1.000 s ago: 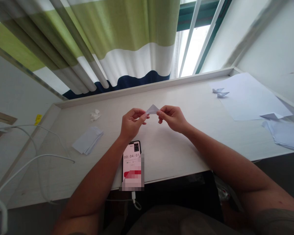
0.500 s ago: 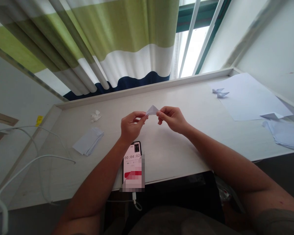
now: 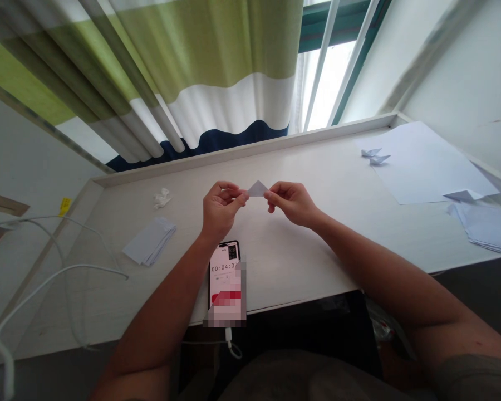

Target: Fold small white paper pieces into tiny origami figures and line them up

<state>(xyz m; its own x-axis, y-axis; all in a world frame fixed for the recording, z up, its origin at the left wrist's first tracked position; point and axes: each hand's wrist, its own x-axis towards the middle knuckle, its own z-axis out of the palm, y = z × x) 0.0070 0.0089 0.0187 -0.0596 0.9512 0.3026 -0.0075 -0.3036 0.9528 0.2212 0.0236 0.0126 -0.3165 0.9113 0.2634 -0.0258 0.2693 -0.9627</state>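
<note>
Between my two hands, above the white desk (image 3: pixel 292 245), is a small white folded paper (image 3: pixel 258 189) in a triangle shape with its peak pointing away from me. My left hand (image 3: pixel 223 207) pinches the left corner between thumb and fingers. On the other side, my right hand (image 3: pixel 290 201) grips the right corner the same way. Below my left wrist lies a phone (image 3: pixel 225 278) showing a timer, its lower part blurred out.
At left lie a stack of paper pieces (image 3: pixel 150 240), a crumpled tissue (image 3: pixel 162 198) and a white cable (image 3: pixel 58 273). Two small folded paper shapes (image 3: pixel 379 160) rest by a large paper sheet (image 3: pixel 426 167) at right, near more folded papers (image 3: pixel 486 225). A raised edge (image 3: pixel 250 151) borders the desk's back.
The folded paper has turned slightly and now shows one flat triangular face. My left hand has shifted a little left, its fingers nearer the paper's corner. My right hand stays nearly in place.
</note>
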